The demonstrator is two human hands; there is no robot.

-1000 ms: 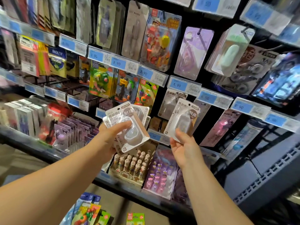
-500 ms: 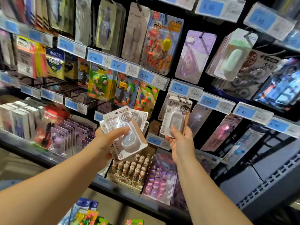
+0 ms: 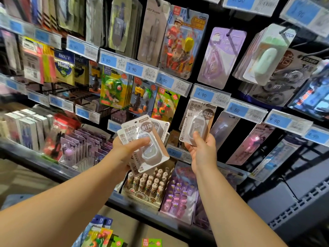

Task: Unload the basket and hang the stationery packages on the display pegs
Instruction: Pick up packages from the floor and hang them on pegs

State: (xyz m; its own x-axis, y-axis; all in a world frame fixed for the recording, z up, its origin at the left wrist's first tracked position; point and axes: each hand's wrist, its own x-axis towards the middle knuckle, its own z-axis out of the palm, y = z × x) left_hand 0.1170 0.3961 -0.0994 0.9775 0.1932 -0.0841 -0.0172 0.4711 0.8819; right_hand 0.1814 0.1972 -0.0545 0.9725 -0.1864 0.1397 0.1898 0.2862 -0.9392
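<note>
My left hand (image 3: 128, 148) grips a fanned stack of correction-tape blister packages (image 3: 147, 139), white and tan cards with clear bubbles, thumb across the top one. My right hand (image 3: 201, 148) pinches one matching package (image 3: 197, 122) by its lower edge and holds it upright against the display, its top just under the 4.90 price tag (image 3: 210, 95). The peg behind that card is hidden. More loose packages (image 3: 101, 234) show at the bottom edge; whether they lie in a basket I cannot tell.
Pegs around carry eraser sets (image 3: 115, 88), a purple tape pack (image 3: 220, 56) and a green tape pack (image 3: 263, 56). A shelf below holds a box of small pens (image 3: 147, 186) and purple packs (image 3: 179, 191). Price tags (image 3: 133, 68) line the rails.
My right hand has lifted its single package up and left, from below the tag row to right beneath the 4.90 tag. The left hand's stack stayed about where it was.
</note>
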